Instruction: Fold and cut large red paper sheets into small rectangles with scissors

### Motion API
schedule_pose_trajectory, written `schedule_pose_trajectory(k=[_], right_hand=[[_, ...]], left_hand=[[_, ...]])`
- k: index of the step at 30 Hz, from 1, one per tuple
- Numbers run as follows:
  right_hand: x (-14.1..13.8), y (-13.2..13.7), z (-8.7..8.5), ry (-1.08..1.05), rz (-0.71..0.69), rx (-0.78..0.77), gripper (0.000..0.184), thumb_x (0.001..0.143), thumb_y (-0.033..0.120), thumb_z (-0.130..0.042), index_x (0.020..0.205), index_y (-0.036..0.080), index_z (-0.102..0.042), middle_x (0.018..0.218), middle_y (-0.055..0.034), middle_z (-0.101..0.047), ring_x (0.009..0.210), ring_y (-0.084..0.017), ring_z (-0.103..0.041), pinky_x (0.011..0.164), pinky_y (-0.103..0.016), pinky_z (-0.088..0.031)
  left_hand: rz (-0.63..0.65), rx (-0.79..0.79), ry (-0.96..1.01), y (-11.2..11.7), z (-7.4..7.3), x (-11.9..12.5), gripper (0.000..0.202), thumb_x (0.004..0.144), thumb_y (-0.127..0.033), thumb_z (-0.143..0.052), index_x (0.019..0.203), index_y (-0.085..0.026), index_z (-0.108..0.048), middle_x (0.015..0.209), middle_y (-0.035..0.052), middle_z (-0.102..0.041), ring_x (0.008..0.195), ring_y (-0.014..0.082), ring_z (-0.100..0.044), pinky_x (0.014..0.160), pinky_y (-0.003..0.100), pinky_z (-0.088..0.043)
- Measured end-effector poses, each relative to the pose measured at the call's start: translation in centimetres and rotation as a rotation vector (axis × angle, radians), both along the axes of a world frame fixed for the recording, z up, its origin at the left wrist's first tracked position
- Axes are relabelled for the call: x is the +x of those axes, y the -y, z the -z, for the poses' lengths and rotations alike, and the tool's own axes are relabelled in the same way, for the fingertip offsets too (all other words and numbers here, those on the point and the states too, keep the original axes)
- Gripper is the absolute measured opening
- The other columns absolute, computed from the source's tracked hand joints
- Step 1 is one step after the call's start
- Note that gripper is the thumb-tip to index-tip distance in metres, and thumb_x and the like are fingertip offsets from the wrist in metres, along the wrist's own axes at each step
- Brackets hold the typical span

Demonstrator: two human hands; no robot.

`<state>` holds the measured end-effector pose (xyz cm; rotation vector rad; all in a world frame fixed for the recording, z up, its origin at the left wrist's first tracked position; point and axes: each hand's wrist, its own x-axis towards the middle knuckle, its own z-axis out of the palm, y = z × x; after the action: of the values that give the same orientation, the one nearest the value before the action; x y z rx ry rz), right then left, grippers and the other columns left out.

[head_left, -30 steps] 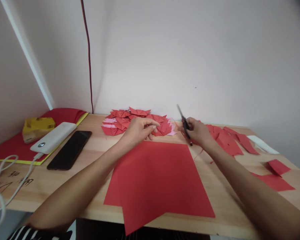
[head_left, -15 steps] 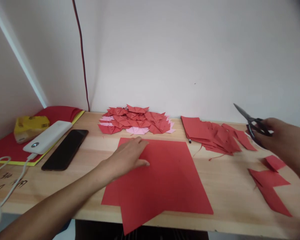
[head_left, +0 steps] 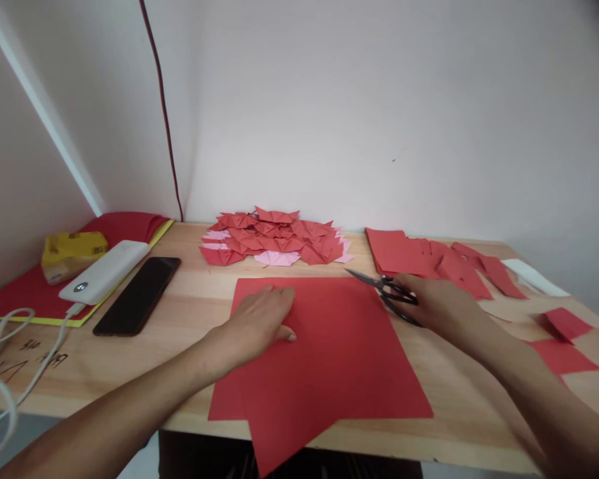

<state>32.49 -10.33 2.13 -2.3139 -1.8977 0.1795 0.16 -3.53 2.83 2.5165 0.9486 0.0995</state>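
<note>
Two large sheets of red paper (head_left: 344, 352) overlap on the wooden table, one turned so that its corner hangs past the front edge. My left hand (head_left: 259, 320) lies flat on their left part, fingers stretched out. Black-handled scissors (head_left: 398, 297) are in my right hand (head_left: 436, 305), whose fingers wrap round the handles. Their blades point left, over the upper right corner of the red paper. Behind my right hand lies a pile of smaller red paper pieces (head_left: 397, 251).
Folded red and pink paper shapes (head_left: 279, 241) are heaped by the wall. On the left are a phone (head_left: 137, 296), a white power bank (head_left: 104, 269) with a cable, a yellow packet (head_left: 72, 253) and more red sheets (head_left: 10, 299). Red offcuts (head_left: 564, 356) lie at right.
My right hand has brought the scissors left and down, from the right side of the table to the paper's upper right corner. My left hand stays on the paper.
</note>
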Motion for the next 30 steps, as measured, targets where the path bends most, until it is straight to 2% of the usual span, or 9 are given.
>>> schedule_pose_trajectory(k=[4, 11, 15, 18, 20, 22, 24, 27, 30], right_hand=[[-0.9, -0.4, 0.4, 0.032, -0.011, -0.076, 0.021, 0.082, 0.042, -0.057, 0.071, 0.024, -0.055, 0.069, -0.003, -0.068, 0.06, -0.022, -0.061, 0.045, -0.027, -0.03], [-0.6, -0.3, -0.6, 0.079, 0.062, -0.206, 0.019, 0.081, 0.041, -0.059, 0.075, 0.023, -0.058, 0.075, -0.0053, -0.07, 0.065, -0.025, -0.064, 0.046, -0.029, -0.034], [-1.2, 0.6, -1.2, 0.169, 0.049, -0.044, 0.027, 0.086, 0.046, -0.054, 0.09, 0.021, -0.065, 0.096, -0.0113, -0.071, 0.087, -0.031, -0.067, 0.05, -0.032, -0.041], [-3.1, 2.4, -1.3, 0.09, -0.093, 0.029, 0.033, 0.088, 0.044, -0.054, 0.107, 0.02, -0.065, 0.111, -0.0129, -0.069, 0.092, -0.03, -0.067, 0.065, -0.039, -0.052], [-5.5, 4.2, -0.9, 0.042, -0.306, 0.071, 0.04, 0.087, 0.039, -0.059, 0.121, 0.018, -0.061, 0.126, -0.0155, -0.063, 0.108, -0.031, -0.064, 0.084, -0.044, -0.054], [-8.4, 6.2, -0.1, 0.014, -0.488, 0.125, 0.067, 0.078, 0.043, -0.071, 0.137, 0.019, -0.051, 0.141, -0.017, -0.053, 0.125, -0.034, -0.054, 0.096, -0.047, -0.05], [-11.5, 7.8, 1.0, -0.008, -0.71, 0.105, 0.092, 0.068, 0.058, -0.076, 0.145, 0.02, -0.043, 0.152, -0.0187, -0.04, 0.134, -0.04, -0.044, 0.095, -0.052, -0.052], [-15.2, 8.7, 2.6, -0.013, -0.852, 0.079, 0.084, 0.074, 0.059, -0.071, 0.144, 0.021, -0.045, 0.153, -0.0173, -0.037, 0.135, -0.041, -0.042, 0.093, -0.053, -0.053], [-16.9, 8.4, 3.5, -0.051, -0.807, 0.084, 0.064, 0.087, 0.054, -0.058, 0.14, 0.017, -0.051, 0.15, -0.0147, -0.042, 0.134, -0.037, -0.045, 0.1, -0.053, -0.049]], left_hand=[[0.039, 0.044, -0.007, 0.3, -0.2, 0.1, 0.015, 0.087, -0.025, -0.057, 0.092, -0.02, -0.044, 0.1, 0.0065, -0.052, 0.087, 0.0227, -0.049, 0.073, 0.034, -0.039], [0.06, 0.054, -0.006, 0.2, -0.2, 0.1, 0.014, 0.087, -0.023, -0.057, 0.09, -0.02, -0.043, 0.099, 0.0058, -0.05, 0.086, 0.0216, -0.047, 0.072, 0.034, -0.038], [0.065, 0.039, -0.014, 0.2, -0.4, 0.2, 0.013, 0.088, -0.022, -0.057, 0.092, -0.019, -0.045, 0.1, 0.006, -0.05, 0.086, 0.0214, -0.047, 0.072, 0.033, -0.038], [0.068, 0.043, -0.036, 0.1, -0.4, 0.2, 0.015, 0.087, -0.023, -0.06, 0.093, -0.018, -0.046, 0.102, 0.0064, -0.05, 0.089, 0.0221, -0.047, 0.072, 0.033, -0.038], [0.077, 0.038, -0.038, -0.1, -0.2, 0.2, 0.018, 0.086, -0.025, -0.062, 0.093, -0.018, -0.047, 0.102, 0.0062, -0.05, 0.09, 0.0224, -0.048, 0.073, 0.033, -0.038], [0.089, 0.025, -0.021, -0.4, 0.1, 0.1, 0.021, 0.085, -0.028, -0.063, 0.095, -0.018, -0.048, 0.103, 0.0056, -0.05, 0.091, 0.022, -0.049, 0.074, 0.033, -0.04], [0.099, 0.014, -0.002, -0.8, 0.4, 0.0, 0.024, 0.084, -0.03, -0.065, 0.097, -0.019, -0.048, 0.103, 0.0049, -0.051, 0.091, 0.0217, -0.05, 0.074, 0.033, -0.04], [0.096, -0.007, -0.01, -1.3, 0.5, 0.2, 0.027, 0.081, -0.032, -0.068, 0.097, -0.02, -0.05, 0.103, 0.0038, -0.052, 0.09, 0.0215, -0.052, 0.073, 0.032, -0.04], [0.073, -0.034, -0.055, -1.5, -0.1, 0.5, 0.028, 0.078, -0.031, -0.07, 0.095, -0.019, -0.051, 0.101, 0.0036, -0.054, 0.09, 0.0219, -0.053, 0.073, 0.032, -0.041]])
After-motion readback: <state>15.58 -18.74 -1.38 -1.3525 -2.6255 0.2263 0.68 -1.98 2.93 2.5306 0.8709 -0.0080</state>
